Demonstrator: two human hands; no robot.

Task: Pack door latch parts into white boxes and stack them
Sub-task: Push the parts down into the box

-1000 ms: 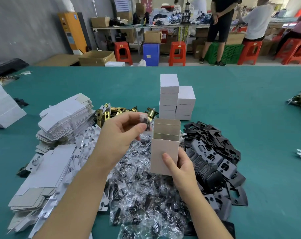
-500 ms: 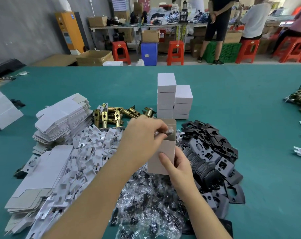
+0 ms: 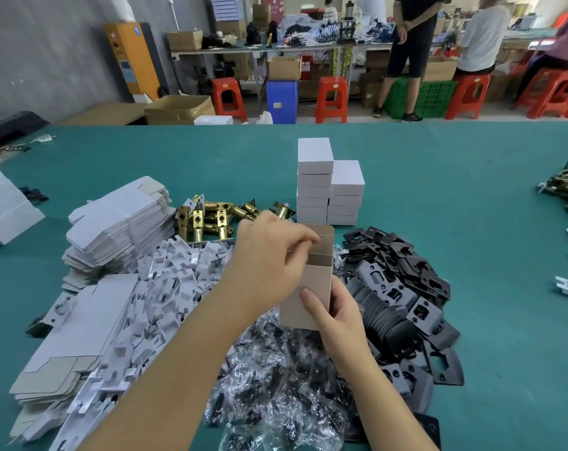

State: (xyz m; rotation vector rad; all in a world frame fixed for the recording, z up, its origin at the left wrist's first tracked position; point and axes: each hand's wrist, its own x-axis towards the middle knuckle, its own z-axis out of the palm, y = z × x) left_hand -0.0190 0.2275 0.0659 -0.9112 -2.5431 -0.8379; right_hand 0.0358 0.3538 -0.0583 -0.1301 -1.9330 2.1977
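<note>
Holding open white box [image 3: 308, 288] upright in right hand [image 3: 336, 315] over bagged parts [image 3: 276, 379]; left hand [image 3: 269, 258] curling fingers at mouth, contents hidden. Two stacks [image 3: 328, 187] standing done; piles remaining.

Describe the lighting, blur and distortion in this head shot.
Head view: even, soft light with faint shadows; wide-angle bend curves the table's far edge; clear screw bags glint with glare; the left hand and open box are slightly soft, and picture edges smear.
</note>
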